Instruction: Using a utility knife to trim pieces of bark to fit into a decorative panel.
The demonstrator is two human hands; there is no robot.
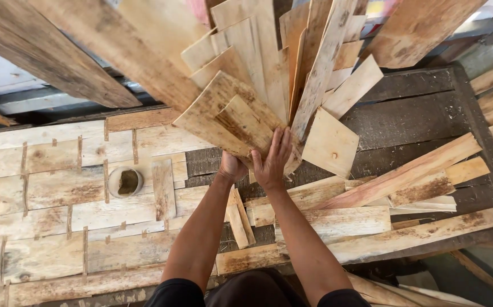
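Left hand: I see my left hand (232, 166) just below the middle of the view, knuckles toward me, fingers curled under the bottom end of a fanned bundle of wood veneer strips (269, 74). It seems closed around the lower edges, though the fingertips are hidden behind the wood.

Right hand: my right hand (273, 161) sits just beside the left, at about 3 o'clock from it, flat and spread, fingers pressed up against the face of the same bundle.

Bundle: the strips stand on end and splay out toward 12 o'clock like a hand of cards, pale and rough, some with dark stains. One squarish veneer piece (330, 143) leans off the fan at 3 o'clock from my right hand.

Patchwork sheet: at 9 o'clock from my hands lies a flat sheet of joined veneer pieces (47, 187), held together by short strips of tape across the seams.

Tape roll: a roll of tape (125, 182) rests on that sheet, at 9 o'clock from my left hand and well apart from it.

Loose strip: a narrow upright veneer offcut (163, 189) lies just beside the roll, at its 3 o'clock.

Scattered pieces: long veneer slats (405, 173) lie criss-crossed at 4 o'clock from my right hand, on a dark wooden table (417, 113).

Planks: wide weathered boards (47, 51) slant across the view at 10 o'clock.

Arms: both forearms reach up from 6 o'clock, dark sleeves at the bottom edge.
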